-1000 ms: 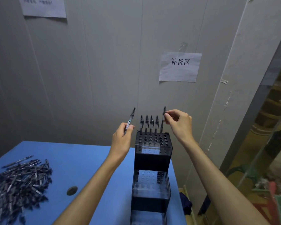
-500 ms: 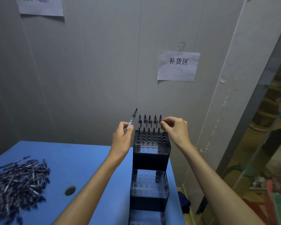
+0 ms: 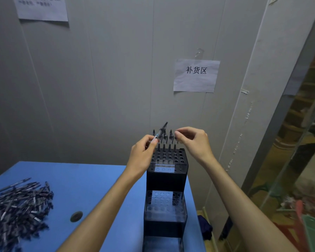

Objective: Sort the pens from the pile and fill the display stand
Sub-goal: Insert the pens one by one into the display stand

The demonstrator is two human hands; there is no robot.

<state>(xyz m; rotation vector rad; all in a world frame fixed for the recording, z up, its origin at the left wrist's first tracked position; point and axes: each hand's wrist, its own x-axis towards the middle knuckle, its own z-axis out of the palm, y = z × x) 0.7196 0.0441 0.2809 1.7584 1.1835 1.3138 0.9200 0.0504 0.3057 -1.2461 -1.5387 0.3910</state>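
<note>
Two hands over the pen stand

Two bare forearms reached up from the near edge. Open blue table (image 3: pixel 91 180) lay between the loose pen pile (image 3: pixel 16 206) at the left edge and the stepped black display stand (image 3: pixel 166 180) near the right edge; a small round disc (image 3: pixel 76 216) lay between them. Above the stand's top tier, the left hand (image 3: pixel 143 157) pinched a pen (image 3: pixel 160 132), its long axis tilted up and right. Beside it, the right hand (image 3: pixel 193 142) had thumb and forefinger pinched at the rightmost upright pen (image 3: pixel 175 140) in the back row. Behind, a grey wall carried a paper sign (image 3: pixel 195 75).
</note>
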